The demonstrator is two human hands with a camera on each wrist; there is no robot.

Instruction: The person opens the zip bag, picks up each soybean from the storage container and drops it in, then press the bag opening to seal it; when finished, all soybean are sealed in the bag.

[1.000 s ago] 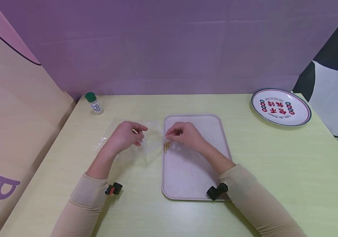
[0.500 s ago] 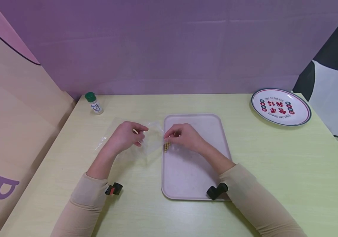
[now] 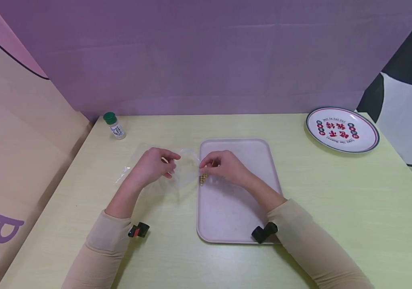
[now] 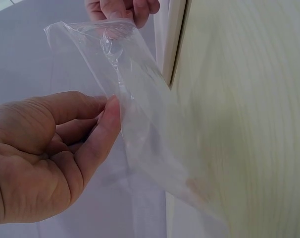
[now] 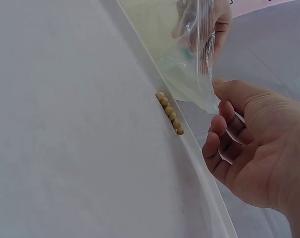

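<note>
A clear plastic zip bag (image 3: 188,168) is held up over the table at the tray's left edge. My left hand (image 3: 155,163) pinches it between thumb and forefinger, as the left wrist view shows at the bag's side (image 4: 145,119). At the bag's other end, my right hand (image 3: 225,165) pinches a corner with thumb and fingertips, above the tray's left side. Just below the right fingers, several small round tan beans (image 5: 170,115), resembling soybeans, lie lined up along the inner rim of the pale pink tray (image 3: 232,218). No contents show inside the bag.
A small jar with a green lid (image 3: 114,125) stands at the table's back left corner. An oval white plate with red lettering (image 3: 343,142) lies at the back right. A purple curtain (image 3: 213,60) rises behind the table's far edge.
My right hand has shifted slightly left and down with the bag's corner, covering the upper beans more. My left hand stays almost still.
</note>
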